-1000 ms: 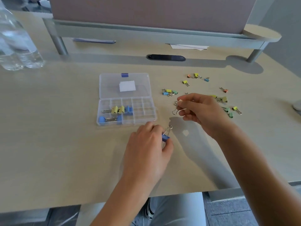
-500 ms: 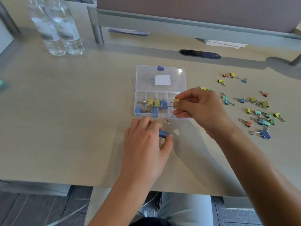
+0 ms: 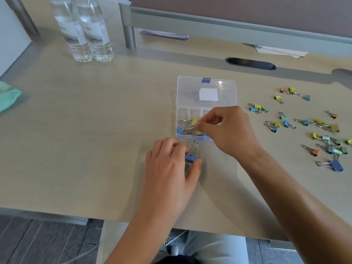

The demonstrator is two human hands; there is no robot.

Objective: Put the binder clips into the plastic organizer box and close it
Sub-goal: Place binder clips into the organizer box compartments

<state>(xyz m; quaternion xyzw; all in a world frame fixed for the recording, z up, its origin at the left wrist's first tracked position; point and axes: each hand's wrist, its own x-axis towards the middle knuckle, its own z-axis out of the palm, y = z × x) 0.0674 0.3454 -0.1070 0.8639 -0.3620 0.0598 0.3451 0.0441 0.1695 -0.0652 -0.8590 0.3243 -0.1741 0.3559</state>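
Note:
The clear plastic organizer box (image 3: pixel 207 86) lies open mid-table, its lid flat behind the compartments. Several yellow and blue binder clips (image 3: pixel 185 121) sit in its left cells. My right hand (image 3: pixel 228 130) reaches over the tray and pinches a small yellow clip (image 3: pixel 198 132) low in a front cell. Just in front of the box, my left hand (image 3: pixel 171 168) holds a blue binder clip (image 3: pixel 190 158) between thumb and fingers, its wire handle pointing toward the box. Several loose coloured clips (image 3: pixel 304 126) lie scattered on the table to the right, among them a larger blue one (image 3: pixel 336 165).
Two water bottles (image 3: pixel 83 29) stand at the back left beside a metal shelf leg (image 3: pixel 129 33). A green cloth (image 3: pixel 7 96) lies at the left edge. A cable slot (image 3: pixel 250 62) and papers (image 3: pixel 280 50) are behind the box.
My right hand carried the yellow clip leftward from beside the loose clips to down over the box's cells. My left hand kept hold of the blue clip in front of the box.

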